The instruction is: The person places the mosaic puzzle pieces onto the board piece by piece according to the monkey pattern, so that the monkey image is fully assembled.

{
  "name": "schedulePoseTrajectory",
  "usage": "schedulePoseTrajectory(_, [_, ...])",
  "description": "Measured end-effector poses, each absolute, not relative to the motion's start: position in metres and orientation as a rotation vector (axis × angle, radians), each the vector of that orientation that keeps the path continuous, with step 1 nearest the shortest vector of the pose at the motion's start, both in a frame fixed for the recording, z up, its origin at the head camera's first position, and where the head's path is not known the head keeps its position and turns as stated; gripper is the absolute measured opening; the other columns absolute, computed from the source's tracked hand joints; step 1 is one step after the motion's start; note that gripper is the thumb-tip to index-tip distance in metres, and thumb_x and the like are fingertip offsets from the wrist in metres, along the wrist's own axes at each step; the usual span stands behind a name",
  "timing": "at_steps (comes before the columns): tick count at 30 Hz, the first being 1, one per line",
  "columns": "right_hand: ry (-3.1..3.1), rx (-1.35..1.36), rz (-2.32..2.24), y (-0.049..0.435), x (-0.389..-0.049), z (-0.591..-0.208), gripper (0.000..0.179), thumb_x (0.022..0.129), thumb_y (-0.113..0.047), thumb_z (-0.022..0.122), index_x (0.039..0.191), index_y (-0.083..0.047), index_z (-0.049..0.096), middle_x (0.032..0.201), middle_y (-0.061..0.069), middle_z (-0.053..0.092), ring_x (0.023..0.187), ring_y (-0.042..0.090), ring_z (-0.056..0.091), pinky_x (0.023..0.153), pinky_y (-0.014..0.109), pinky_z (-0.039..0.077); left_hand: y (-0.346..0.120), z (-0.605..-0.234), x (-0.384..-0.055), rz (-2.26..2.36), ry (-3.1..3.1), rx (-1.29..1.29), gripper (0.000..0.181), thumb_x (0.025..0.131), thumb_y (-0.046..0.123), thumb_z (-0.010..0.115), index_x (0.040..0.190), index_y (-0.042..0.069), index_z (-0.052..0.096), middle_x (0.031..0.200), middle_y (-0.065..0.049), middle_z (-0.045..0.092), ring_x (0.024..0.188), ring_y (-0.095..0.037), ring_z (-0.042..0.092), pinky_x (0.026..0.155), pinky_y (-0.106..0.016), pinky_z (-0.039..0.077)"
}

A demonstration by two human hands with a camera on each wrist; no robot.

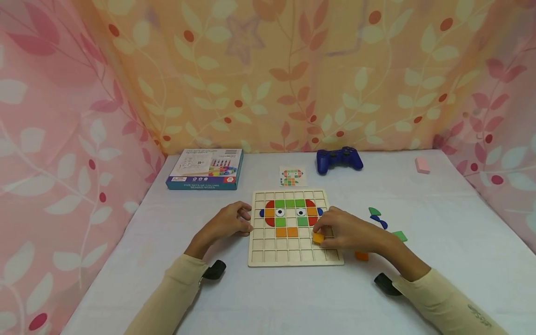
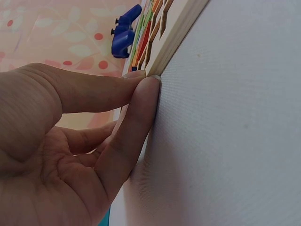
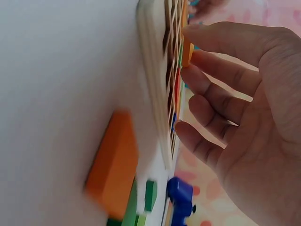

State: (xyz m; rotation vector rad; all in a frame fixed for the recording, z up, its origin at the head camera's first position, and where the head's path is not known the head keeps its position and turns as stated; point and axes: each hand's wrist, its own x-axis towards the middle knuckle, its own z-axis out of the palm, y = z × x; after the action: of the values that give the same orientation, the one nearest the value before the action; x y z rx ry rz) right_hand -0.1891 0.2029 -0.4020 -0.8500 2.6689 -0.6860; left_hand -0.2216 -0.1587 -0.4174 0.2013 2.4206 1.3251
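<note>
A wooden grid board [image 1: 289, 257] lies flat, holding a face pattern of red, green, orange and blue tiles with two eye tiles [image 1: 280, 212]. Over its right part, my right hand [image 1: 345, 230] pinches an orange square block [image 1: 318, 238] between thumb and fingers; the right wrist view shows the block [image 3: 187, 52] edge-on. At the board's left edge is my left hand [image 1: 226, 222], its thumb and fingertip gripping the rim [image 2: 164, 59] in the left wrist view. A pattern card [image 1: 293, 177] lies just behind the board.
Right of the board lie loose pieces: an orange block [image 1: 362, 256], a green square [image 1: 400, 236], a green quarter piece [image 1: 374, 211] and blue half-rounds [image 1: 383, 224]. Farther back are a blue game controller [image 1: 339, 159], a boxed set [image 1: 205, 169] and a pink block [image 1: 422, 165].
</note>
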Motion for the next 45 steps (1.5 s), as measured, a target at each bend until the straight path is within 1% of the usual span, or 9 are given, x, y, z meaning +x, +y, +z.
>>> schedulePoseTrajectory(3, [2.656,-0.881,-0.678,0.194,-0.190,-0.403,0.024,0.090,-0.035,0.081,0.113,-0.027,0.077,0.106,-0.013,0.064,0.106,0.014,0.051,0.089,0.033,0.052,-0.159,-0.417,-0.222,1.325,2.420,0.205,0.059,0.090,0.004,0.081,0.143,-0.002,0.055,0.117,-0.015,0.063,0.092,-0.022,0.067,0.083,-0.030,0.064])
schedulePoseTrajectory(7, [2.649,-0.955,-0.665,0.182,-0.190,-0.403,0.023,0.092,-0.033,0.079,0.114,-0.026,0.076,0.111,-0.012,0.066,0.111,0.015,0.053,0.098,0.040,0.055,-0.159,-0.417,-0.222,1.322,2.425,0.197,0.059,0.090,0.004,0.081,0.143,-0.001,0.055,0.117,-0.015,0.063,0.092,-0.022,0.067,0.083,-0.031,0.064])
schedulePoseTrajectory(10, [2.648,-1.002,-0.657,0.175,-0.190,-0.404,0.024,0.093,-0.032,0.079,0.117,-0.025,0.077,0.116,-0.010,0.067,0.116,0.016,0.054,0.106,0.047,0.053,-0.159,-0.417,-0.222,1.322,2.426,0.190,0.058,0.090,0.004,0.081,0.143,-0.001,0.055,0.117,-0.015,0.063,0.092,-0.022,0.067,0.083,-0.030,0.064])
schedulePoseTrajectory(13, [2.648,-1.064,-0.646,0.168,-0.190,-0.403,0.025,0.094,-0.031,0.079,0.118,-0.022,0.077,0.119,-0.006,0.068,0.118,0.018,0.056,0.108,0.049,0.053,-0.158,-0.416,-0.221,1.326,2.422,0.183,0.058,0.090,0.003,0.080,0.143,-0.001,0.055,0.117,-0.015,0.063,0.091,-0.022,0.067,0.083,-0.031,0.064])
schedulePoseTrajectory(17, [2.653,-1.127,-0.615,0.161,-0.190,-0.402,0.026,0.094,-0.028,0.078,0.119,-0.019,0.078,0.116,-0.006,0.069,0.115,0.018,0.056,0.107,0.048,0.053,-0.158,-0.416,-0.221,1.318,2.430,0.174,0.058,0.090,0.003,0.080,0.143,-0.001,0.056,0.116,-0.015,0.063,0.092,-0.022,0.067,0.083,-0.031,0.064])
schedulePoseTrajectory(22, [2.644,-1.122,-0.591,0.153,-0.190,-0.401,0.029,0.095,-0.028,0.078,0.121,-0.018,0.079,0.114,-0.008,0.069,0.114,0.017,0.055,0.106,0.045,0.053,-0.158,-0.416,-0.222,1.320,2.431,0.174,0.057,0.091,0.003,0.080,0.142,-0.001,0.056,0.116,-0.014,0.063,0.091,-0.022,0.068,0.083,-0.031,0.064])
schedulePoseTrajectory(33, [2.638,-1.121,-0.615,0.149,-0.189,-0.400,0.031,0.094,-0.028,0.082,0.123,-0.017,0.078,0.117,-0.008,0.071,0.118,0.016,0.055,0.106,0.043,0.053,-0.158,-0.417,-0.223,1.316,2.433,0.171,0.057,0.091,0.003,0.080,0.142,0.000,0.056,0.116,-0.014,0.063,0.091,-0.021,0.067,0.082,-0.030,0.064])
schedulePoseTrajectory(40, [2.650,-1.144,-0.627,0.149,-0.189,-0.401,0.030,0.093,-0.027,0.083,0.121,-0.016,0.079,0.114,-0.007,0.072,0.113,0.015,0.055,0.101,0.039,0.054,-0.158,-0.416,-0.222,1.316,2.434,0.166,0.057,0.090,0.003,0.081,0.142,0.000,0.056,0.115,-0.014,0.063,0.091,-0.021,0.067,0.082,-0.030,0.064])
schedulePoseTrajectory(45, [2.629,-1.127,-0.657,0.151,-0.188,-0.400,0.030,0.094,-0.026,0.082,0.122,-0.016,0.078,0.116,-0.009,0.074,0.112,0.012,0.058,0.103,0.039,0.054,-0.158,-0.417,-0.223,1.315,2.437,0.167,0.058,0.090,0.003,0.081,0.142,-0.001,0.056,0.115,-0.014,0.063,0.090,-0.021,0.067,0.082,-0.030,0.064])
